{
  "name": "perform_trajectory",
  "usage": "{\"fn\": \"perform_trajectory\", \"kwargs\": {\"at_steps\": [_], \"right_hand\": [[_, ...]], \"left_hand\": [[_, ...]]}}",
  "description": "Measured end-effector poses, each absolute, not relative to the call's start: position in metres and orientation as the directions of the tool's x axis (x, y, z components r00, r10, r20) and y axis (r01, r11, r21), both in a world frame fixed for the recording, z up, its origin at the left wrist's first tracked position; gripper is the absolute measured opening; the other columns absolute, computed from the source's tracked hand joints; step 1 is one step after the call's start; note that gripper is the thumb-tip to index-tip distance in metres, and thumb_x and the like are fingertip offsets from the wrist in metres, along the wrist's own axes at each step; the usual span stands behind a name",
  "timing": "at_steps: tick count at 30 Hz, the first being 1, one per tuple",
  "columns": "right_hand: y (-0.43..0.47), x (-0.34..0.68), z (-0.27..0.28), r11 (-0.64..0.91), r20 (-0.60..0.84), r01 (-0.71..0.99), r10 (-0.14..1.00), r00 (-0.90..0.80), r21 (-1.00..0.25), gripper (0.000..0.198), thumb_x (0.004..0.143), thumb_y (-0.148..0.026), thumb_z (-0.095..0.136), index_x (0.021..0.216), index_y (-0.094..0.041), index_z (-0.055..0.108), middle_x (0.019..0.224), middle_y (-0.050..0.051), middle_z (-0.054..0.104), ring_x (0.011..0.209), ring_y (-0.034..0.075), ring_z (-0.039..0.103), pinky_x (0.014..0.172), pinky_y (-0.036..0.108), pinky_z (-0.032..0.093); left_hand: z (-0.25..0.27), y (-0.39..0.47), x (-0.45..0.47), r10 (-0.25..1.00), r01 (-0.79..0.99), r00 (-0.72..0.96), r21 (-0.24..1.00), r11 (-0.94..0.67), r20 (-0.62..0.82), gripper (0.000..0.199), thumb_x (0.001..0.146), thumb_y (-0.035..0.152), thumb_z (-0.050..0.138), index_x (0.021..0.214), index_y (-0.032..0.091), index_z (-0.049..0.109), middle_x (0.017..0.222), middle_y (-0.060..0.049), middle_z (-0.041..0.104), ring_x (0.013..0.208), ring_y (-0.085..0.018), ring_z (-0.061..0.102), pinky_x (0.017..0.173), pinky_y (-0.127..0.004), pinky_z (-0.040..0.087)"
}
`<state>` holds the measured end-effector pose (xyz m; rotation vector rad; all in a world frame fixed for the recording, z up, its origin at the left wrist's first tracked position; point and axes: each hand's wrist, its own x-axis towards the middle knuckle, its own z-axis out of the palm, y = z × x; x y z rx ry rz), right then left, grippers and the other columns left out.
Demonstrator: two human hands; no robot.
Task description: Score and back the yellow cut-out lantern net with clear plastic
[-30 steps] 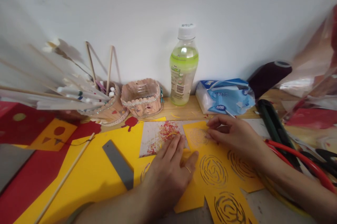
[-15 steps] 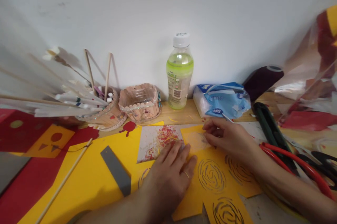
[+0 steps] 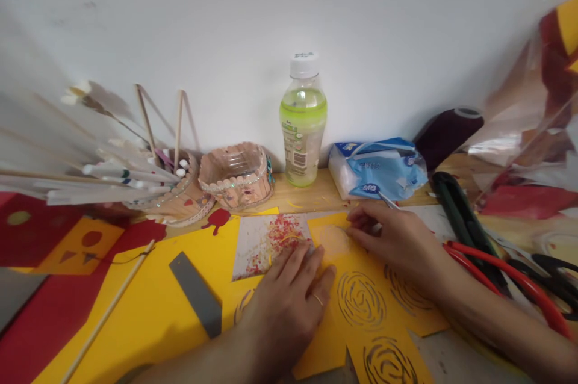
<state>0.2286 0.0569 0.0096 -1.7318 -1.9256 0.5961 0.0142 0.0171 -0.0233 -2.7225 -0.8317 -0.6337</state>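
My left hand (image 3: 289,300) lies flat on a yellow paper sheet (image 3: 323,348), fingers stretched out and a ring on one of them. Its fingertips rest by a grey patch sprinkled with red and yellow scraps (image 3: 282,233). My right hand (image 3: 391,236) is closed in a pinch round a slim, pale pen-like tool (image 3: 388,200); only the rear end shows, and its tip is hidden. Those fingers are at the edge of a pale, see-through round piece (image 3: 333,239) on the yellow paper. Swirl patterns (image 3: 362,300) of curved slits are cut into the paper below.
A grey metal strip (image 3: 196,294) and a wooden stick (image 3: 112,306) lie at left. Along the wall stand a pen holder (image 3: 187,200), a small basket (image 3: 239,191), a drink bottle (image 3: 302,125) and a tissue pack (image 3: 383,167). Red-handled pliers (image 3: 519,275) and scissors (image 3: 542,275) are at right.
The view has shifted slightly, so things appear a little further left. My right fingers have moved very slightly at the round piece; my left hand stays flat.
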Motion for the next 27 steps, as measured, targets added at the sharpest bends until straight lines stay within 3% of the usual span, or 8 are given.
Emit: {"fn": "perform_trajectory", "kwargs": {"at_steps": [14,19,23,27], "right_hand": [[0.056,0.229,0.010,0.134,0.048,0.798,0.990,-0.131,-0.588,0.009,0.077,-0.021,0.051,0.080,-0.019,0.060,0.072,0.002,0.065,0.064,0.015,0.061,0.058,0.027,0.047],[0.062,0.239,0.012,0.229,0.176,0.838,0.971,-0.161,-0.496,0.023,0.077,-0.016,0.051,0.095,-0.017,0.064,0.097,0.008,0.061,0.067,0.015,0.060,0.064,0.031,0.049],[0.062,0.250,0.026,0.377,0.340,0.794,0.912,-0.228,-0.477,0.024,0.085,-0.022,0.045,0.089,-0.019,0.067,0.088,0.008,0.064,0.078,0.019,0.062,0.070,0.032,0.049],[0.056,0.251,0.028,0.521,0.259,0.705,0.853,-0.453,-0.482,0.028,0.087,-0.017,0.043,0.096,-0.021,0.068,0.090,0.006,0.065,0.081,0.017,0.062,0.070,0.028,0.048]], "left_hand": [[-0.022,0.018,0.014,0.476,0.575,0.740,-0.081,-0.814,0.475,0.030,0.093,0.016,0.035,0.111,0.012,0.059,0.118,-0.015,0.062,0.117,-0.029,0.052,0.092,-0.043,0.048],[-0.021,0.018,0.013,0.469,0.559,0.773,-0.108,-0.822,0.428,0.029,0.093,0.016,0.038,0.115,0.012,0.056,0.121,-0.016,0.060,0.119,-0.028,0.051,0.094,-0.044,0.046],[-0.022,0.017,0.012,0.476,0.560,0.779,-0.110,-0.821,0.408,0.029,0.092,0.017,0.039,0.116,0.012,0.055,0.122,-0.016,0.059,0.119,-0.027,0.050,0.095,-0.044,0.045],[-0.021,0.018,0.013,0.472,0.565,0.765,-0.102,-0.819,0.439,0.029,0.092,0.015,0.038,0.114,0.012,0.058,0.119,-0.016,0.061,0.117,-0.028,0.052,0.092,-0.044,0.047]]}}
